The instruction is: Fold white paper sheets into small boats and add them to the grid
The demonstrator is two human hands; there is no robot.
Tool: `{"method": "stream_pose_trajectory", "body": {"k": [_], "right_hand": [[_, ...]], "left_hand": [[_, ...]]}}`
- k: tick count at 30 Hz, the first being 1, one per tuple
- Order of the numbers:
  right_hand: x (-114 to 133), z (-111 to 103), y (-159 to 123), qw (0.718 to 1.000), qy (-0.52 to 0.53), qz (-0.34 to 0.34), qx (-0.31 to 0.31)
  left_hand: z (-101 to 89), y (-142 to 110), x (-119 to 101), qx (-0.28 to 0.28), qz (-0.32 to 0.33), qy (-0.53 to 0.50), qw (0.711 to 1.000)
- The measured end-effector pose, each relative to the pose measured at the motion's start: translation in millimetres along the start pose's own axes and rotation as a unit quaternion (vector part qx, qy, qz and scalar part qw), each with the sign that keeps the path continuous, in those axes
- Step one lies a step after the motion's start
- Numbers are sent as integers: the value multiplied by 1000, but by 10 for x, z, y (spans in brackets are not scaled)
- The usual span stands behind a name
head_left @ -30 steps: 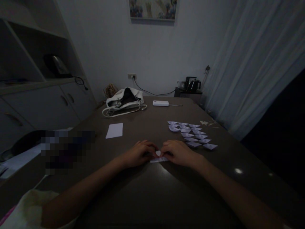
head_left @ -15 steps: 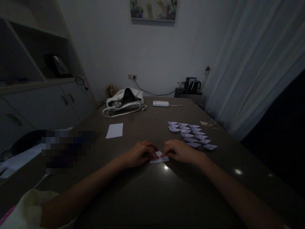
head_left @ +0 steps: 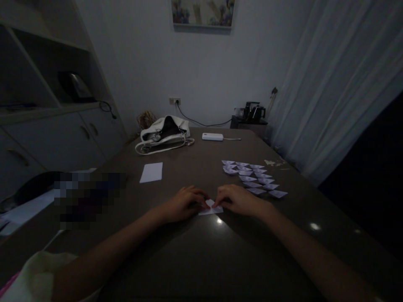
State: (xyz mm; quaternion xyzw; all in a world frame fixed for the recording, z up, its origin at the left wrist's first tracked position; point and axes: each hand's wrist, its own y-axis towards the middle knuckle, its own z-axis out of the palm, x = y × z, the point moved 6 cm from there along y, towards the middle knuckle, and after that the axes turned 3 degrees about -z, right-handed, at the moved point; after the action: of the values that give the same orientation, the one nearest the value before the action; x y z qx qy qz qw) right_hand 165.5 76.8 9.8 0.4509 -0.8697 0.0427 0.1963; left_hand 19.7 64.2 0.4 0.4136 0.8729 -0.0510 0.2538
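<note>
A small piece of folded white paper [head_left: 210,212] lies flat on the dark table in front of me, with a pointed top and a straight lower edge. My left hand [head_left: 185,203] rests at its left side, thumb and fingertips pressed down on it. From the right, my right hand [head_left: 238,198] holds it the same way, fingers curled and the tips close to those of the left. Both hands partly cover the paper. Just right of them, several folded paper boats [head_left: 247,179] stand in rows.
White paper sheets [head_left: 151,173] lie to the left on the table [head_left: 201,260]. Farther back are a white handbag [head_left: 166,134] and a white power bank [head_left: 212,136] with a short cable. Small scraps [head_left: 273,163] lie near the right edge. Papers [head_left: 28,209] sit at far left.
</note>
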Motion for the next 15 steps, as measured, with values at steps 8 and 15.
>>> {"method": "stream_pose_trajectory", "body": {"k": [8, 15], "right_hand": [[26, -7, -1, 1000, -2, 2, 2], [121, 12, -2, 999, -31, 3, -28]], "left_hand": [[9, 3, 8, 2, -1, 1, 1000], [9, 0, 13, -3, 1, 2, 1000]]}}
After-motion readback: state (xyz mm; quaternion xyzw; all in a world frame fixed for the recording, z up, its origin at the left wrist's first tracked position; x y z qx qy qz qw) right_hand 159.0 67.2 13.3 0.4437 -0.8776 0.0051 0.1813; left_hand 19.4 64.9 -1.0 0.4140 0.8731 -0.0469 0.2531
